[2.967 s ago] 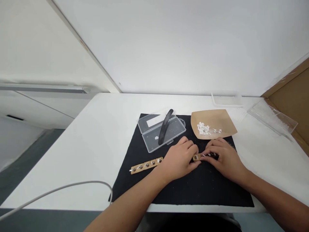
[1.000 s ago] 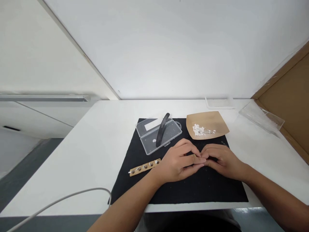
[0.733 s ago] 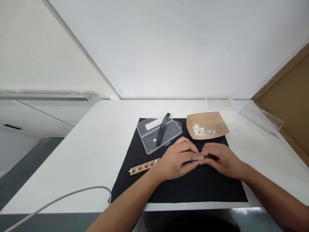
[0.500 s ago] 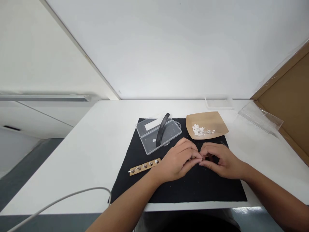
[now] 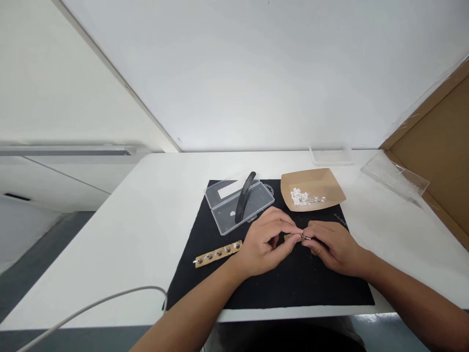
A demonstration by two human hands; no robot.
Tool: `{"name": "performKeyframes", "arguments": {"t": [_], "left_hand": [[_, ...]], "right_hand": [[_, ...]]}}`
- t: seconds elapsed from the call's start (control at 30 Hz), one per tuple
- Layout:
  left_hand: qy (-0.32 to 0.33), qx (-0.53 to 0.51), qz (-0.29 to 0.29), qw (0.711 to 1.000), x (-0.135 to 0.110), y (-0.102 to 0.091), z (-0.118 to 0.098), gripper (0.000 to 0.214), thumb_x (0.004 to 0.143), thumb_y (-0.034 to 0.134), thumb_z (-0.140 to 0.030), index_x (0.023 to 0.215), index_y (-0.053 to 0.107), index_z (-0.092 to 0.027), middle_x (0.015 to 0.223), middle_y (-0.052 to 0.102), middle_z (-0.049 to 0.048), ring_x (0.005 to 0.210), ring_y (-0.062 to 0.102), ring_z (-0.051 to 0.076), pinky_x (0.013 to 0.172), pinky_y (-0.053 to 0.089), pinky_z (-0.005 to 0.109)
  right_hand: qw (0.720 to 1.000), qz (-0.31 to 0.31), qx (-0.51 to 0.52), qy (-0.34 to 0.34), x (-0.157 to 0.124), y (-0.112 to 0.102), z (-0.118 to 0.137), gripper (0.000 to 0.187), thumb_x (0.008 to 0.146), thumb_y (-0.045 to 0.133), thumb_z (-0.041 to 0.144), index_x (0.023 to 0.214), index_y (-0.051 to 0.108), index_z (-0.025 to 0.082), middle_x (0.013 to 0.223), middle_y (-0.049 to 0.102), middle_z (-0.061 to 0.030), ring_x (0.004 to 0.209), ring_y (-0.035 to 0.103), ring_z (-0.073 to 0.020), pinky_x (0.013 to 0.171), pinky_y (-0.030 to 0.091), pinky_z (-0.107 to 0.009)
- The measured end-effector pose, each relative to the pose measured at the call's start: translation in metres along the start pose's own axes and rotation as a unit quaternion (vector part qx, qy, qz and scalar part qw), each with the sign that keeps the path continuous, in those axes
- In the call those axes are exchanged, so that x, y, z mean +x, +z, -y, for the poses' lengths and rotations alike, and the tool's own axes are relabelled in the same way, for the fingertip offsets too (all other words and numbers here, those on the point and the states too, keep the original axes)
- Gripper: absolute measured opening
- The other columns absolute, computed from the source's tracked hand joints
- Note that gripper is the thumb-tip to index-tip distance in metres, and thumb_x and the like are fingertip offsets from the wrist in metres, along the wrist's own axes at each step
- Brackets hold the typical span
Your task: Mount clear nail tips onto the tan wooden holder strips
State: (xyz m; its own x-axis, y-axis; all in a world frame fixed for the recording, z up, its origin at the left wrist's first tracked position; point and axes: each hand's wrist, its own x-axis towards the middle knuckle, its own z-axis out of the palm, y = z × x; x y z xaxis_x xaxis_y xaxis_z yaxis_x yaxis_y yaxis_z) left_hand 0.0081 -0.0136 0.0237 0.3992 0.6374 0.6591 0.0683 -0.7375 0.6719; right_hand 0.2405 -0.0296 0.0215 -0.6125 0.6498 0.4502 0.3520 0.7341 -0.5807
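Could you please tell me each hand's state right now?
Left hand: closed, pinching a small piece, mostly hidden.
Right hand: closed, fingertips on the same small piece.

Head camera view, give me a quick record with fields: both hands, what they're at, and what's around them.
Left hand: thumb and fingers pinched at a small piece
Right hand: fingertips at the same piece
Small piece: metallic-looking, mostly hidden
Tan strip: on the black mat, bearing five metallic items
Clear case: open, left of the brown tray
Black curved piece: lying across the clear case
Brown tray: holds white bits
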Motion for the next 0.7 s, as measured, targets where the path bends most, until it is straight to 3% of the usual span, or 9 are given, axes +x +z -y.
{"name": "performKeyframes", "arguments": {"t": [0.27,0.53,0.7], "left_hand": [[0.028,0.007,-0.015,0.999,0.0045,-0.0018,-0.0004,0.023,0.088,0.075,-0.005,0.106,0.08,-0.019,0.088,0.079,0.0074,0.08,0.067,0.018,0.076,0.057,0.034],[-0.009,0.028,-0.043,0.999,-0.0001,0.0034,0.0042,0.017,0.086,0.077,-0.006,0.096,0.08,-0.019,0.083,0.078,0.0061,0.08,0.067,0.018,0.065,0.057,0.028],[-0.038,0.026,-0.04,0.998,-0.0018,0.0043,0.0039,0.016,0.086,0.076,-0.007,0.096,0.08,-0.019,0.081,0.076,0.0072,0.082,0.066,0.019,0.047,0.043,0.018]], "right_hand": [[0.996,-0.023,-0.083,-0.016,-0.0032,0.0019,-0.0029,0.013,0.113,0.05,0.023,0.106,0.06,0.02,0.081,0.056,0.001,0.067,0.05,-0.0138,0.061,0.036,-0.027],[0.996,-0.018,-0.091,0.016,-0.0041,0.0089,-0.0015,0.016,0.114,0.046,0.023,0.107,0.06,0.02,0.084,0.058,0.0002,0.068,0.051,-0.0141,0.061,0.038,-0.027],[0.994,-0.025,-0.106,0.014,-0.0034,0.0098,-0.0005,0.017,0.114,0.047,0.023,0.105,0.061,0.019,0.084,0.059,-0.0003,0.069,0.052,-0.0141,0.062,0.038,-0.027]]}}
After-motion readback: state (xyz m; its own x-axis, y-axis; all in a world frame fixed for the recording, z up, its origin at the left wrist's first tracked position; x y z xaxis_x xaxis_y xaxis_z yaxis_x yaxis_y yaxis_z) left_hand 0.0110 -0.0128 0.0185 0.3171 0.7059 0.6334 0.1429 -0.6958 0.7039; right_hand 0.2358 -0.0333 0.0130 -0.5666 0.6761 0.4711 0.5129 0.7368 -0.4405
